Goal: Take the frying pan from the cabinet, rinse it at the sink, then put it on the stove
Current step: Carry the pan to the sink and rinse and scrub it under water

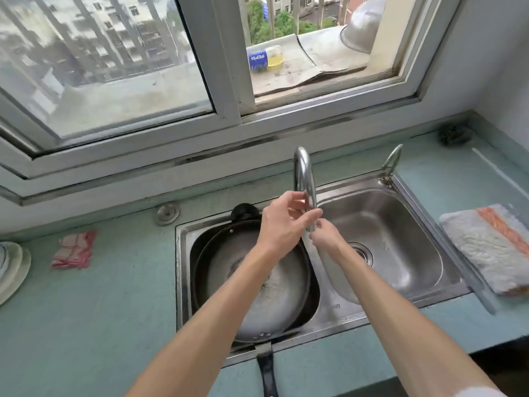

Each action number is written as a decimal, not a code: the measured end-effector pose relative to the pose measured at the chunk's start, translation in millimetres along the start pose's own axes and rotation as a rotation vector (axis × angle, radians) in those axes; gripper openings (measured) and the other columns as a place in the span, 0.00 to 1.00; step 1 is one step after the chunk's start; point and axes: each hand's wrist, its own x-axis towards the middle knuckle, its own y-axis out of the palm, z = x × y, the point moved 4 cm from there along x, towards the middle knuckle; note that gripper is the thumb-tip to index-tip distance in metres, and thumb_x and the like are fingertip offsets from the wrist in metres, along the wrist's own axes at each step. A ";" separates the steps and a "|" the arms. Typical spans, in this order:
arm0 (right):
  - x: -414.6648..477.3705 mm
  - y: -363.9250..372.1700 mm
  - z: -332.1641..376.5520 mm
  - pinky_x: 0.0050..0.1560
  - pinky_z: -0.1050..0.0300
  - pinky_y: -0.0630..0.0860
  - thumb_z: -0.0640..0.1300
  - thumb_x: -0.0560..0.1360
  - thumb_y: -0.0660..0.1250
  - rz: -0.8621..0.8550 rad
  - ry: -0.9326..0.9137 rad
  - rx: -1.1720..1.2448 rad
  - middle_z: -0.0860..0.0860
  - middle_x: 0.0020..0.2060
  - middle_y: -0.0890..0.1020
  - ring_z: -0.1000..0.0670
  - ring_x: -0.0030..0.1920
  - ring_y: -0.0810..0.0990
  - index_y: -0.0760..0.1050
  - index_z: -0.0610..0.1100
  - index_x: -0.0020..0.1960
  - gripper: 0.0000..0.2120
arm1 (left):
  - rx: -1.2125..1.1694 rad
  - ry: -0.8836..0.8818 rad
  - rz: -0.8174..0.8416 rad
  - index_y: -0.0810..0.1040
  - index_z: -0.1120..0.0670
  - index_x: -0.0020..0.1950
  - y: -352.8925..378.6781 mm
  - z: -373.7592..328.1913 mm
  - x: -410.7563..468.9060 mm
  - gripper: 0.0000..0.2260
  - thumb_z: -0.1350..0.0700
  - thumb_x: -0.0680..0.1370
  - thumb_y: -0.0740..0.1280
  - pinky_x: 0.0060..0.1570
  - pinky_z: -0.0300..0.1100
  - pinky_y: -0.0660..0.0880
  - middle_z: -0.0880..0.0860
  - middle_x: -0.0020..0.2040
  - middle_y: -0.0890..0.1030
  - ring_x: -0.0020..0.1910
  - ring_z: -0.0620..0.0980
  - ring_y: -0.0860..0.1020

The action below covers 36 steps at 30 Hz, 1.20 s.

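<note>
The frying pan (257, 296), dark with a worn grey inside, lies tilted in the left basin of the steel double sink (183, 282). Its black handle (267, 368) points toward me over the front rim. The curved faucet (302, 167) rises behind the divider between the basins. My left hand (282, 227) is wrapped around the lower end of the spout, above the pan's far right edge. My right hand (326, 237) sits just under the spout tip, fingers loosely apart and holding nothing. Whether water is running I cannot tell.
The right basin (400, 224) holds only its drain. A red and white cloth (74, 249) and stacked plates (11, 267) lie on the left counter, a folded towel (486, 247) on the right. A scrubber (455, 134) sits in the far corner. A bottle (264, 60) stands on the sill outside.
</note>
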 end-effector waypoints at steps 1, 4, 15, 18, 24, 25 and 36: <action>4.4 -2.4 2.6 0.58 0.45 0.77 0.52 0.66 0.61 0.024 -0.024 0.003 0.43 0.52 0.84 0.42 0.54 0.81 0.78 0.40 0.60 0.27 | 0.011 -0.005 -0.010 0.82 0.54 0.56 2.7 -1.3 2.7 0.16 0.51 0.72 0.77 0.49 0.38 0.80 0.47 0.45 0.86 0.43 0.42 0.83; 12.4 -6.8 5.1 0.55 0.47 0.78 0.47 0.70 0.63 0.085 -0.005 0.075 0.46 0.45 0.82 0.48 0.47 0.78 0.81 0.38 0.56 0.19 | 0.040 -0.012 -0.003 0.82 0.56 0.55 4.7 -1.9 8.6 0.15 0.53 0.72 0.76 0.50 0.38 0.80 0.49 0.45 0.85 0.43 0.42 0.83; 22.5 -29.1 30.1 0.55 0.49 0.79 0.24 0.77 0.53 0.105 0.097 0.335 0.43 0.37 0.80 0.47 0.42 0.81 0.75 0.27 0.57 0.15 | 0.174 0.019 -0.021 0.80 0.56 0.56 6.5 -6.4 6.8 0.12 0.54 0.74 0.74 0.47 0.36 0.79 0.49 0.46 0.84 0.41 0.42 0.83; 21.7 -28.3 27.1 0.61 0.46 0.77 0.23 0.77 0.52 0.142 0.089 0.348 0.41 0.41 0.81 0.43 0.48 0.82 0.70 0.28 0.65 0.19 | 0.183 0.024 -0.022 0.80 0.55 0.55 2.2 -3.3 7.0 0.11 0.54 0.74 0.74 0.48 0.39 0.79 0.48 0.44 0.84 0.42 0.43 0.83; 31.1 -23.2 12.4 0.50 0.56 0.79 0.26 0.77 0.54 0.125 0.078 0.406 0.36 0.57 0.83 0.47 0.47 0.83 0.71 0.32 0.67 0.20 | 0.212 0.030 -0.048 0.81 0.55 0.56 -14.4 2.6 3.1 0.11 0.55 0.76 0.73 0.48 0.34 0.77 0.45 0.44 0.83 0.45 0.41 0.81; 32.5 -21.7 10.7 0.50 0.56 0.79 0.26 0.77 0.55 0.125 0.078 0.405 0.37 0.56 0.83 0.48 0.47 0.82 0.72 0.32 0.66 0.20 | 0.219 0.034 -0.044 0.81 0.55 0.56 -14.5 2.6 3.3 0.11 0.55 0.76 0.73 0.48 0.33 0.77 0.45 0.44 0.83 0.45 0.41 0.81; -0.1 0.7 -15.0 0.47 0.57 0.81 0.34 0.79 0.61 0.144 0.097 0.355 0.43 0.51 0.83 0.47 0.46 0.84 0.69 0.34 0.70 0.19 | 0.049 -0.009 -0.123 0.84 0.53 0.57 -21.6 20.7 -17.3 0.12 0.52 0.75 0.74 0.49 0.31 0.78 0.45 0.46 0.86 0.46 0.37 0.83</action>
